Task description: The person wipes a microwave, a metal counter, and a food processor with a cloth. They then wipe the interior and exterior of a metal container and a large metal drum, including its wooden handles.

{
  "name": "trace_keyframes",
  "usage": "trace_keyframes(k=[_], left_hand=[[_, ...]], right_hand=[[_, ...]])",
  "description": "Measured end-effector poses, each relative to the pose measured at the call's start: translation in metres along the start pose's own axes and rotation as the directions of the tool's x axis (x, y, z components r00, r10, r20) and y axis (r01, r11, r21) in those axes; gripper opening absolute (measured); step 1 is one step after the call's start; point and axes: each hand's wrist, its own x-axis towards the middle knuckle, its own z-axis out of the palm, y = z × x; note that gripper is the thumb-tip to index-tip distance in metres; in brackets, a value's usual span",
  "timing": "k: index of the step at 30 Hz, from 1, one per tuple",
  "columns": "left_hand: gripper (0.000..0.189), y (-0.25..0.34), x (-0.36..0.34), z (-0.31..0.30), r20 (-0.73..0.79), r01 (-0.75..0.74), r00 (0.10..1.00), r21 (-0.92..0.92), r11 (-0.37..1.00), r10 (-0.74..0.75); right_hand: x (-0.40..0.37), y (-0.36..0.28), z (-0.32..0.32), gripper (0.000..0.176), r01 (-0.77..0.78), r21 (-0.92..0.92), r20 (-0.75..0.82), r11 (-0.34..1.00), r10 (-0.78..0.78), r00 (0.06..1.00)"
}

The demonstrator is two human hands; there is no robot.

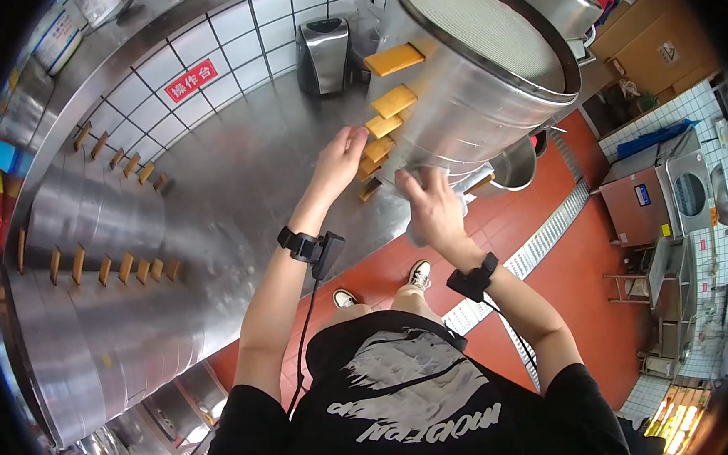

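A tall stack of round metal steamers [448,97] with wooden handles [395,101] stands on the steel worktop [243,151], its pale mesh top [485,32] showing. Beside the lower handles is my left hand [345,155], its fingers curled in; whether it touches a handle, or holds anything, cannot be made out. My right hand [435,211] is at the near side of the stack, low down, fingers bent and slightly blurred. Under its palm shows a pale grey cloth [417,231], partly hidden by the hand.
More steamer stacks [103,327] with wooden handles stand at left. A metal dispenser [324,56] sits against the tiled wall. To the right of the stack is a round metal pot [514,166]. The red floor [570,256] has a grated drain [547,229]; a steel machine [654,197] stands farther right.
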Motion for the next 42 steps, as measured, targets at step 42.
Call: trace_keyframes(k=[42], left_hand=[[0.052,0.019,0.028,0.021,0.207,0.128,0.924,0.623,0.772,-0.32]], right_hand=[[-0.027,0.109,-0.002,0.06,0.196,0.293,-0.45,0.936,-0.046,0.892]])
